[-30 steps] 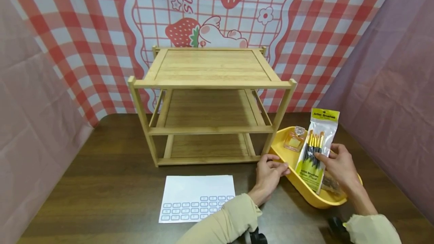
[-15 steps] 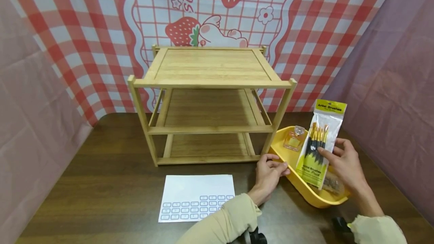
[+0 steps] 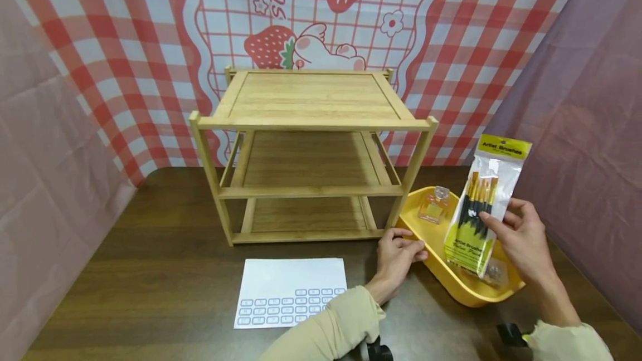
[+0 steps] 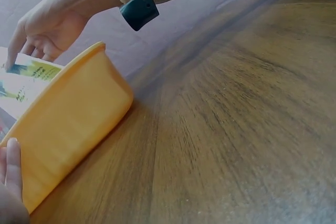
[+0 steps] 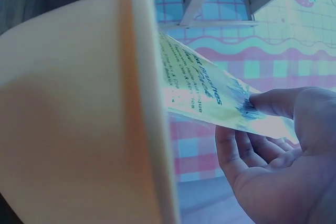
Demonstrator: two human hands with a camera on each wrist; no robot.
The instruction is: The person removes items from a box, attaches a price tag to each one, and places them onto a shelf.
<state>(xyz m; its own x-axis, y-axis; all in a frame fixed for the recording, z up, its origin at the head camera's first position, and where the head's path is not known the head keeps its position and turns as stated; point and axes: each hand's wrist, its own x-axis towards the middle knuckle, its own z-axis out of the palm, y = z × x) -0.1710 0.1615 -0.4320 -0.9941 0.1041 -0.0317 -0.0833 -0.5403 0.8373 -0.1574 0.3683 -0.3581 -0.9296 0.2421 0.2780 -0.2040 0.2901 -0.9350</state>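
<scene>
One brush packet (image 3: 484, 199) is higher than before.
Your right hand (image 3: 524, 241) pinches it, likely lifting it out; your left hand (image 3: 397, 261) grips the yellow tray (image 3: 453, 282) between them.

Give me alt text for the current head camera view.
A person's right hand holds a packet of artist brushes over a yellow tray containing a bottle, while the left hand touches the tray. A wooden shelf and printed sheet are to the left.

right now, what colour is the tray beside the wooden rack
The tray is plain yellow; the head view shows it best.
</scene>
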